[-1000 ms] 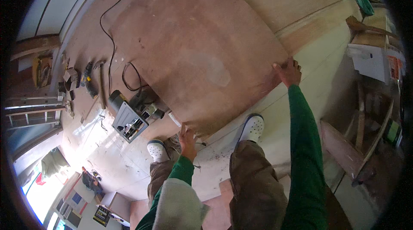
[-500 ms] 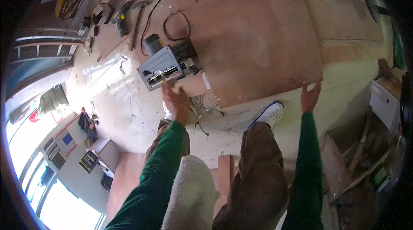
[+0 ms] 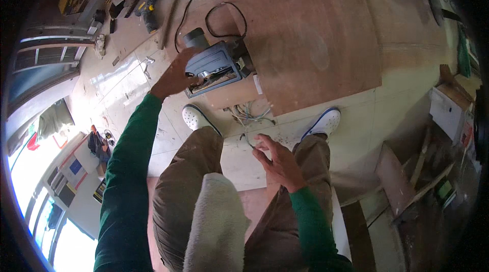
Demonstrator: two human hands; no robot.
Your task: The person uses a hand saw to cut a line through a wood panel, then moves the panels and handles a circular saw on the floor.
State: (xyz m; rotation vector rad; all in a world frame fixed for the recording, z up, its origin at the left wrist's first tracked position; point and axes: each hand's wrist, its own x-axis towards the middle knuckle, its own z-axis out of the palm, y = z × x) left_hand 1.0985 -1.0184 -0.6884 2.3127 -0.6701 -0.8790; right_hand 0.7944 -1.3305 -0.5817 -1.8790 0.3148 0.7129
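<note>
A corded circular saw (image 3: pixel 216 63) lies tipped over, its grey base plate facing up, on the left edge of a large brown board (image 3: pixel 316 43). My left hand (image 3: pixel 175 74) is at the saw's left end, fingers wrapped along the plate's upper edge near the motor and thumb on its lower side. My right hand (image 3: pixel 280 164) hovers in front of my right knee, thumb and fingers apart and holding nothing. Near its fingertips, a bundle of thin pale wires (image 3: pixel 247 114) lies on the floor below the saw.
A black cord (image 3: pixel 244 22) loops beside the saw. A yellow-black drill (image 3: pixel 148 13) and a hammer (image 3: pixel 169 20) lie at the far left. My white clogs (image 3: pixel 199 119) stand on the tiles. A wooden crate (image 3: pixel 395 180) and white box (image 3: pixel 451 109) are at right.
My left hand has moved from below the saw up to its left end. My right hand has left the board's near right corner and come inward. The saw and board appear unmoved.
</note>
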